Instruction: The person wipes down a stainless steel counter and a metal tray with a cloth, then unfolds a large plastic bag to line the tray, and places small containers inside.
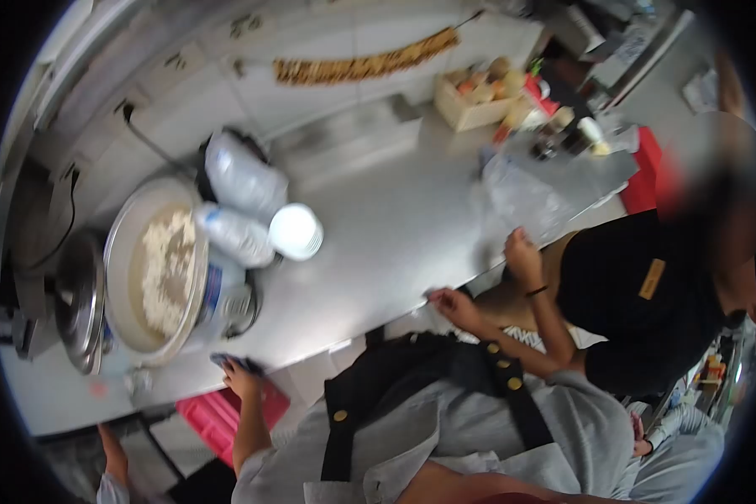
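At the near edge of the bench [370, 210], the left hand [241, 380] had its fingers partly closed on a dark, cloth-like item [225, 361]; blur hid the exact grip. That item sat right at the edge, above a pink bin [214, 420] and just in front of the big tub. Right hand [455, 309] was well apart from it, farther right along the same edge, fingers loosely bent, part open; couldn't tell if the fingertips pinched anything small or touched the edge. Tub [116, 277] held a pale, lumpy mix [170, 269], metal lid [80, 302] leaning upright on its left. White cups [296, 232] stood just right of the tub, beside wrapped plastic packs [244, 176]. Co-worker's hand [525, 256], dark band at the wrist, was near a clear plastic bag [522, 197]. Wooden crate [472, 111] of round produce sat farther back, by the wall.
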